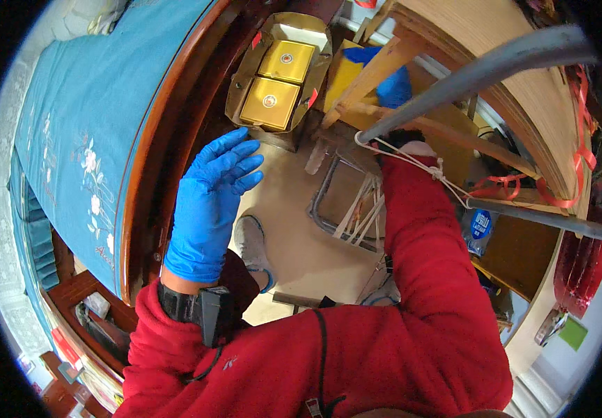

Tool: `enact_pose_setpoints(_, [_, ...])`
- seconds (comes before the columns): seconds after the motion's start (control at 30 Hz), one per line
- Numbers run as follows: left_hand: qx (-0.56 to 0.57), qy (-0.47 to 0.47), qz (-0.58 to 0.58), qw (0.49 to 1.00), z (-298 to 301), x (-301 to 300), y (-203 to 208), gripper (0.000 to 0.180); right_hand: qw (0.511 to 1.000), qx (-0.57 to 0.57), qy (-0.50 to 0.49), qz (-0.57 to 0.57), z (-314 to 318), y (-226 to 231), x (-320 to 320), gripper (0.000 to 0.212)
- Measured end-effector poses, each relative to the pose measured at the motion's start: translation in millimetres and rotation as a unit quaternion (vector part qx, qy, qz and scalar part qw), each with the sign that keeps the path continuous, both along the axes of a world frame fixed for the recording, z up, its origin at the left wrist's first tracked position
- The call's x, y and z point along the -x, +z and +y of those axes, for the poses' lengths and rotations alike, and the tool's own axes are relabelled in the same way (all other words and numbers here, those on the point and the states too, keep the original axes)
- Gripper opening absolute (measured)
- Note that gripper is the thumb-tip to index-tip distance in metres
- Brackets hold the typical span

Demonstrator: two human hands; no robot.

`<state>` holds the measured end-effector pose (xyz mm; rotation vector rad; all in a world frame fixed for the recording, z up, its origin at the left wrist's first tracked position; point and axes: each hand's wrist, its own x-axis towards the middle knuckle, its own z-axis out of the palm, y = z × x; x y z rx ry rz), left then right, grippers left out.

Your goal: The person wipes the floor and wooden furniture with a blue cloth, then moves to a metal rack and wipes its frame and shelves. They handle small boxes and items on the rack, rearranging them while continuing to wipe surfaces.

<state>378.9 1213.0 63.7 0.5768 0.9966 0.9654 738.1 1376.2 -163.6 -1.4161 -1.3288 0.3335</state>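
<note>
My left hand (pixel 221 184), in a blue glove, is raised beside the bed's wooden edge. Its fingers are stretched out and it holds nothing. Just beyond it stands an open cardboard box (pixel 236 94) with two gold boxes (pixel 270 102) inside. My right arm reaches forward in a red sleeve, past a grey metal bar (pixel 482 73) with string tied to it. Beyond the bar, my blue-gloved right hand (pixel 394 86) shows partly behind a wooden leg (pixel 374 76). Its fingers lie over or against a flat yellow thing (pixel 342 76); their grip is hidden.
A blue embroidered cover (pixel 99 118) lies over the bed on the left. Near my feet is a small metal-framed stool (pixel 325 191) with pale straps. The pale wooden furniture (pixel 468 24) is at the right, with a labelled plastic bottle (pixel 478 233) and red ribbon (pixel 583 164).
</note>
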Motion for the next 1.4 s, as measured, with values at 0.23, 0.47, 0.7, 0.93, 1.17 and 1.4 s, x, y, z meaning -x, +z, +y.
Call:
enact_pose_setpoints(0.23, [-0.003,-0.010,-0.010,1.000,-2,1,-4,0.041,0.977,-0.040,-0.123,0.172,-37,12,-67,0.040])
enact_pose_setpoints(0.47, [-0.006,-0.014,-0.004,1.000,-6,-9,1,0.041,0.966,-0.044,-0.113,0.227,-63,18,-77,0.039])
enact_pose_setpoints(0.7, [-0.003,-0.046,-0.035,0.998,-15,-26,7,0.037,0.952,0.011,-0.042,0.303,-139,20,-41,0.038])
enact_pose_setpoints(0.93, [-0.026,-0.095,-0.046,0.994,-24,-40,-7,0.035,0.978,0.114,0.026,0.170,-232,42,-1,0.034])
enact_pose_setpoints(1.17, [-0.058,-0.225,0.126,0.964,-60,-83,-35,0.074,0.641,0.088,0.099,0.756,-300,90,61,0.043])
enact_pose_setpoints(1.4, [-0.095,-0.179,0.016,0.979,-62,-97,-44,0.058,0.897,0.174,0.254,0.318,-318,150,92,0.046])
